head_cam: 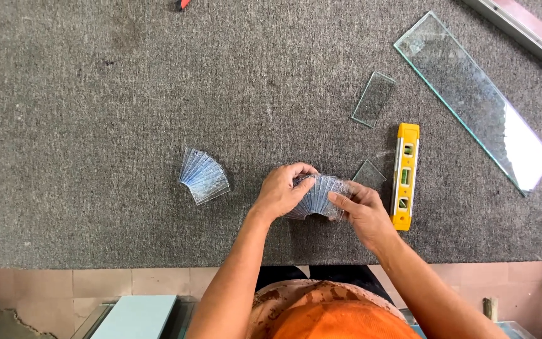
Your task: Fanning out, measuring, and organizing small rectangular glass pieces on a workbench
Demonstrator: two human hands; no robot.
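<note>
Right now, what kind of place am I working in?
Probably a glass-cutting workshop. A grey carpeted workbench holds a long glass pane, a yellow spirit level and a fanned stack of small glass pieces; both hands hold another such fan.

Glass workshop: carpeted bench (95, 125), cut glass pane (472, 94), spirit level (404, 176).

Single view, head-worn camera, looks almost straight down from above onto grey carpeted worktop (95, 125). Near edge of worktop runs across lower frame; tiled floor strip (95, 282) and person's own orange-clad torso (337, 320) fill bottom. Forearms enter from bottom centre, left hand (280, 191) and right hand (365, 210) sit just below frame middle, at arm's reach. Far end of worktop cut off at top. No second view, so no shared area.
</note>
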